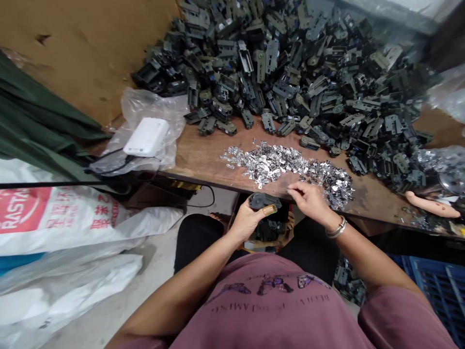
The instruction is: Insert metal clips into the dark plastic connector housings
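My left hand [247,220] is closed around a dark grey plastic part [262,199], held just off the table's front edge; its thumb has a yellowish cover. To the right, my right hand [308,202] is pinched at the table edge, beside the small shiny metal pieces [271,162]. Whatever lies between its fingertips is too small to make out. Behind the metal pieces, a large heap of similar dark parts [272,92] covers the back of the wooden table [196,152].
A white box-shaped device [146,137] with a black cable lies on clear plastic at the left. Below my hands is a container of dark parts [269,230]. White sacks [80,218] stand at the left, a blue crate [436,286] at the lower right.
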`<state>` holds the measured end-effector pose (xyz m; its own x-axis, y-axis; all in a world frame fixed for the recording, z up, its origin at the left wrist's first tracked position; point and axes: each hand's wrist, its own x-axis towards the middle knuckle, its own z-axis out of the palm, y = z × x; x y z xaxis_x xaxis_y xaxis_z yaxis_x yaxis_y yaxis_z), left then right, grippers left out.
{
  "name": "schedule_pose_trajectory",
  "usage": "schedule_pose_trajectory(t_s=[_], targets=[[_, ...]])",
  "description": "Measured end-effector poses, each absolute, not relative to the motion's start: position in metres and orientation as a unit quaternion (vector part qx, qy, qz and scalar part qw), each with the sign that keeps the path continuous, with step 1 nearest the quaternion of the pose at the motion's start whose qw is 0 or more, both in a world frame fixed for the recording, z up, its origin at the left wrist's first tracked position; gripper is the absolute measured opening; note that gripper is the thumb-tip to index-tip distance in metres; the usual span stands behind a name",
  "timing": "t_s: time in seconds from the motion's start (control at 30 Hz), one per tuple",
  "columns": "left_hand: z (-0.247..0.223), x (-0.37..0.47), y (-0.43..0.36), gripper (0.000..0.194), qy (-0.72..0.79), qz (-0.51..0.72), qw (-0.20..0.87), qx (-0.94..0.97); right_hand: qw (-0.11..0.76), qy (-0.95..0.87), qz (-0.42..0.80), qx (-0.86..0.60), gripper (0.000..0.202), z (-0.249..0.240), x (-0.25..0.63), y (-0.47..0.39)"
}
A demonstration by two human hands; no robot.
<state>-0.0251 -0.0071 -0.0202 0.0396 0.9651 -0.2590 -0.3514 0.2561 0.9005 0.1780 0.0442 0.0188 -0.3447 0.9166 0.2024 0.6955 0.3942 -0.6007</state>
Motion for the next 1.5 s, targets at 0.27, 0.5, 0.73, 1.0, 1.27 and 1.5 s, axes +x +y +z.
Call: schedule_pose_trajectory(t_s=[0.27, 0.5, 0.73, 1.0, 1.27, 1.5], targets=[[-0.001, 0.004, 0.038, 0.041, 0.396, 0.504, 0.686, 0.345, 0.403, -0.712, 0.204, -0.538, 0.014, 0.018, 0.2, 0.033], [-0.006, 0.016, 0.068, 0.039, 0.37, 0.444, 0.779, 0.242, 0.407, -0.681, 0.209, -0.572, 0.017, 0.003, 0.222, 0.023], [0.006, -0.009, 0.058, 0.049, 0.394, 0.466, 0.73, 0.307, 0.427, -0.665, 0.228, -0.569, 0.014, 0.006, 0.219, 0.013], [0.003, -0.027, -0.011, 0.03, 0.459, 0.408, 0.529, 0.586, 0.343, -0.816, 0.158, -0.438, 0.009, 0.035, 0.185, -0.013], [-0.001, -0.037, -0.034, 0.021, 0.442, 0.367, 0.519, 0.633, 0.226, -0.886, 0.183, -0.362, 0.018, 0.034, 0.183, -0.021], [-0.005, -0.047, -0.043, 0.019, 0.475, 0.349, 0.533, 0.607, 0.298, -0.878, 0.172, -0.332, 0.023, 0.033, 0.177, -0.035]])
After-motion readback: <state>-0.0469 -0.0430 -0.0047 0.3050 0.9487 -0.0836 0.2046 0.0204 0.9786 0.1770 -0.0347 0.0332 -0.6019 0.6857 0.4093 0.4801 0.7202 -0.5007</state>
